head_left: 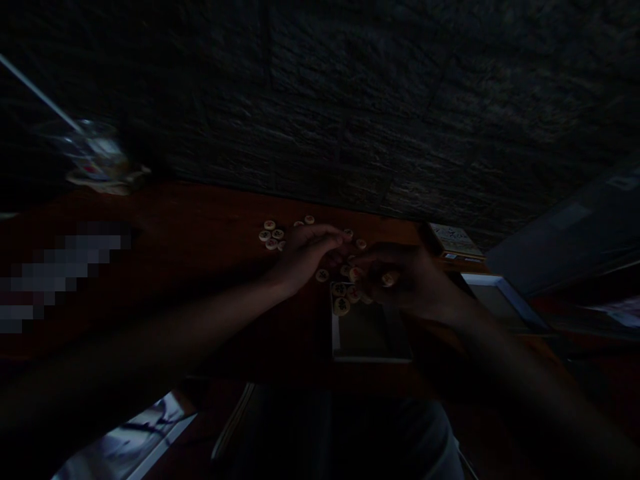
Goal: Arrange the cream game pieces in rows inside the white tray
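Note:
The scene is very dark. Several round pale game discs with marks on them (273, 235) lie on a dark wooden table (200, 267). My left hand (307, 253) reaches over the discs with its fingers curled down onto them. My right hand (405, 280) is closed and holds one disc (388, 279) between thumb and fingers. Just below the hands a shallow open box (370, 333) holds several more discs (342, 299) at its far end.
A glass with a straw (95, 157) stands on a coaster at the far left. A box lid (505, 303) and a printed board or booklet (455, 241) lie at the right. A dark stone-textured wall (350, 100) rises behind the table. A blurred patch covers the left.

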The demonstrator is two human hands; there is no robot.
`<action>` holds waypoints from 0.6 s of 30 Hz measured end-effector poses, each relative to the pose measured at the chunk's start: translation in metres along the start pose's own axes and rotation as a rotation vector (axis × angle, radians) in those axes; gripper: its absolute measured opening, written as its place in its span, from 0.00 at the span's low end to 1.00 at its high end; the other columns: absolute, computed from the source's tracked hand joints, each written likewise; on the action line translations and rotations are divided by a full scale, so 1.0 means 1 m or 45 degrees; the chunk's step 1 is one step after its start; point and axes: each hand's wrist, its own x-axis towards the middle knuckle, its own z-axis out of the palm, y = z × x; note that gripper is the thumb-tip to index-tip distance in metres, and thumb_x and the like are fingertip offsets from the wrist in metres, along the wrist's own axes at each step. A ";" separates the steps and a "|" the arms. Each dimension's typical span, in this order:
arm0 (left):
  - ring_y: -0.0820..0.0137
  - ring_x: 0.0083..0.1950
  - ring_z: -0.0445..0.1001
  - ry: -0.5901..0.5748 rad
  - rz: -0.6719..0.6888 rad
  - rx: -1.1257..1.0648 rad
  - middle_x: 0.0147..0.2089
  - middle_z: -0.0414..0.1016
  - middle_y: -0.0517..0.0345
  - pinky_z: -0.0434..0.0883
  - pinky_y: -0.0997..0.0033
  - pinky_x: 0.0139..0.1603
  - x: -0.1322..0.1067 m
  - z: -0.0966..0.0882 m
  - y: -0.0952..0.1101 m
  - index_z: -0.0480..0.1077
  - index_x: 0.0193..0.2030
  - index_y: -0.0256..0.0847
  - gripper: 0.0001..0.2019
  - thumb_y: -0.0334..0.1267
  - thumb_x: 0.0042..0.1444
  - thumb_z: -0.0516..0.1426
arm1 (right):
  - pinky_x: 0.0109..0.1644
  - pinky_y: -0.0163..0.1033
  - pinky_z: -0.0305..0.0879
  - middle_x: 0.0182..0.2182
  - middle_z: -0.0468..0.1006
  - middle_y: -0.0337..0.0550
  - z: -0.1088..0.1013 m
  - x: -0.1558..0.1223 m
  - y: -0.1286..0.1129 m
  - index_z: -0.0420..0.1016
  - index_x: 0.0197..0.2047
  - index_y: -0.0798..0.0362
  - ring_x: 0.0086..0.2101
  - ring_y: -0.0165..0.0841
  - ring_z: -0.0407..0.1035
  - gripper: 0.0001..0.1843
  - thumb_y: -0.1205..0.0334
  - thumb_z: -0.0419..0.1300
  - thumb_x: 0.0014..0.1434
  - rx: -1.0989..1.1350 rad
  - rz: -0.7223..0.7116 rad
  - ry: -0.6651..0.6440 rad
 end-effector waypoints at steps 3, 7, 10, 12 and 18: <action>0.69 0.34 0.80 -0.036 -0.010 -0.008 0.33 0.83 0.55 0.75 0.70 0.35 -0.001 0.001 0.000 0.82 0.37 0.40 0.08 0.40 0.56 0.63 | 0.33 0.33 0.72 0.38 0.86 0.42 -0.003 -0.008 -0.009 0.84 0.43 0.52 0.32 0.32 0.79 0.11 0.70 0.69 0.56 -0.079 0.032 -0.064; 0.68 0.33 0.80 -0.095 -0.035 0.007 0.33 0.83 0.53 0.76 0.69 0.36 -0.003 0.003 0.000 0.81 0.38 0.38 0.09 0.40 0.56 0.63 | 0.33 0.33 0.73 0.38 0.86 0.42 -0.004 -0.025 -0.014 0.84 0.43 0.52 0.32 0.32 0.79 0.10 0.69 0.68 0.57 -0.112 0.109 -0.061; 0.68 0.35 0.81 -0.134 -0.023 0.025 0.35 0.84 0.52 0.77 0.69 0.37 -0.005 0.003 0.000 0.81 0.39 0.37 0.09 0.40 0.56 0.63 | 0.32 0.33 0.72 0.37 0.86 0.41 -0.003 -0.036 -0.016 0.85 0.43 0.51 0.32 0.32 0.79 0.12 0.69 0.67 0.55 -0.118 0.152 -0.046; 0.68 0.35 0.81 -0.160 -0.022 0.049 0.36 0.84 0.51 0.77 0.69 0.38 -0.005 0.003 0.000 0.80 0.39 0.37 0.09 0.40 0.57 0.63 | 0.33 0.33 0.72 0.37 0.87 0.42 -0.003 -0.040 -0.018 0.85 0.43 0.51 0.32 0.32 0.80 0.12 0.70 0.67 0.55 -0.127 0.201 -0.075; 0.68 0.37 0.82 -0.164 -0.039 0.115 0.37 0.85 0.51 0.78 0.68 0.40 -0.005 0.002 0.001 0.80 0.41 0.36 0.11 0.41 0.58 0.62 | 0.34 0.31 0.71 0.38 0.86 0.41 -0.001 -0.042 -0.021 0.85 0.43 0.52 0.32 0.30 0.79 0.10 0.68 0.66 0.57 -0.141 0.249 -0.078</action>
